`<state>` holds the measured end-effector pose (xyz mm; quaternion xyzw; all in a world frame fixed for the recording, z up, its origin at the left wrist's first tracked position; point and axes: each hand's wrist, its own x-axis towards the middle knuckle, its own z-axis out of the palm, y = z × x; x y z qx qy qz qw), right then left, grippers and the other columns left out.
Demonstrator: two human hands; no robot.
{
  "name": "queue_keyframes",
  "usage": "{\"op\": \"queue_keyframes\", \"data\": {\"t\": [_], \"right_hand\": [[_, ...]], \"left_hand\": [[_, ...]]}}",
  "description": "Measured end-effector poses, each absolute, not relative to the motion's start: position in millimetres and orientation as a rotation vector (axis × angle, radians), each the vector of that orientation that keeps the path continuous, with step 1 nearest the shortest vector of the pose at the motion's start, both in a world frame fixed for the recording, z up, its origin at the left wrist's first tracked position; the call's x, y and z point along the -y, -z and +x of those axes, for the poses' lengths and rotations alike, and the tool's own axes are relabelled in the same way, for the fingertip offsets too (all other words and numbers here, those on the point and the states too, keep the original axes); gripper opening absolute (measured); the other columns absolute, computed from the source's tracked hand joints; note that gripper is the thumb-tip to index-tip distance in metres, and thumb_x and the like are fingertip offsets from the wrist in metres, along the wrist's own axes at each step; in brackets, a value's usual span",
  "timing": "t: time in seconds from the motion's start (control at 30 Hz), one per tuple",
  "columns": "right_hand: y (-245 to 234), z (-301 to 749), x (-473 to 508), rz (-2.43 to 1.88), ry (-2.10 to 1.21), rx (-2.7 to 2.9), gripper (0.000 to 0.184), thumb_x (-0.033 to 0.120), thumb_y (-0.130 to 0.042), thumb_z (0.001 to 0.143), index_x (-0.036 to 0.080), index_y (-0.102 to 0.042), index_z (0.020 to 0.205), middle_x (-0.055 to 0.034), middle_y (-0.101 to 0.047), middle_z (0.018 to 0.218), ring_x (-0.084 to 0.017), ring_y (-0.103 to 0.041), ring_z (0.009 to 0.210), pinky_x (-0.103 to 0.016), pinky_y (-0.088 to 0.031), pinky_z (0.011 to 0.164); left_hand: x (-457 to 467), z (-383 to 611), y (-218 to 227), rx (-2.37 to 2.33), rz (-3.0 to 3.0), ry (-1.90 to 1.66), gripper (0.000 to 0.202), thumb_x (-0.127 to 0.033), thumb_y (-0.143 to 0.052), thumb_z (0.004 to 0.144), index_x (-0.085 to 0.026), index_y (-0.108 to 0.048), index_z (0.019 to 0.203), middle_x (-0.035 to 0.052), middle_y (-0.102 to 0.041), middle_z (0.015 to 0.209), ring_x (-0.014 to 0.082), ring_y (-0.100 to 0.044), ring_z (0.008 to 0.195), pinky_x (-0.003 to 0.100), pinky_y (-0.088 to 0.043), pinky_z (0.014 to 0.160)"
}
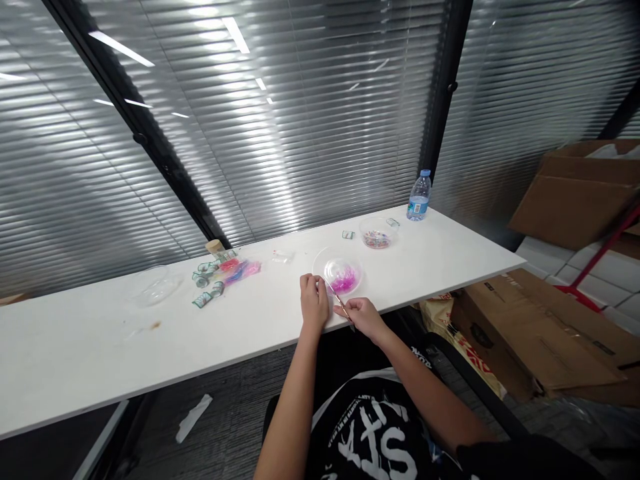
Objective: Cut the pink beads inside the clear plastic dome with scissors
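Note:
My right hand (367, 317) grips a slim, copper-coloured tool (342, 305) with a thin, pale tip; its exact kind is too small to tell. The tool slants up and left, its tip close to the fingers of my left hand (314, 300). Those fingers are bent and pressed together at the near left rim of a clear plastic dish (357, 263), and what they pinch, if anything, does not show. Bright magenta strands or flakes (344, 280) lie in the dish's near part.
Behind the dish stand a clear bowl of multicoloured bits (376, 239) and a water bottle (419, 197). Leftward on the white table (240, 333) are several small patterned rolls (203, 299), coloured packets (243, 270) and a clear lid (159, 288). Cardboard boxes (545, 333) sit right.

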<state>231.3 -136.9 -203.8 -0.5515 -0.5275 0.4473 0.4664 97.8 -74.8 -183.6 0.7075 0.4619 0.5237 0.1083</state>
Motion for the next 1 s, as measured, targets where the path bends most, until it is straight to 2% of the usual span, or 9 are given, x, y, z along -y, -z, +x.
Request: {"op": "queue_keyframes", "data": {"t": [0.33,1.0], "right_hand": [[206.7,231.4,135.2,-1.348,-1.069,1.319,0.046,0.049,-0.070,0.072,0.018,-0.042,0.053,0.0047,-0.036,0.050,-0.009,-0.030,0.051,-0.024,-0.024,0.050],[205.7,233.3,135.5,-1.342,-1.087,1.303,0.050,0.054,-0.071,0.071,0.018,-0.043,0.051,0.0045,-0.039,0.047,-0.009,-0.032,0.048,-0.025,-0.025,0.049]], "left_hand": [[73.0,97.3,186.8,-1.347,2.085,-1.540,0.016,-0.022,-0.040,0.096,-0.019,-0.053,0.088,0.0073,-0.049,0.097,0.0193,-0.053,0.095,0.034,-0.045,0.085],[73.0,97.6,186.4,-1.348,2.093,-1.545,0.016,-0.022,-0.040,0.096,-0.019,-0.053,0.089,0.0073,-0.049,0.097,0.0192,-0.053,0.093,0.034,-0.045,0.084]]}}
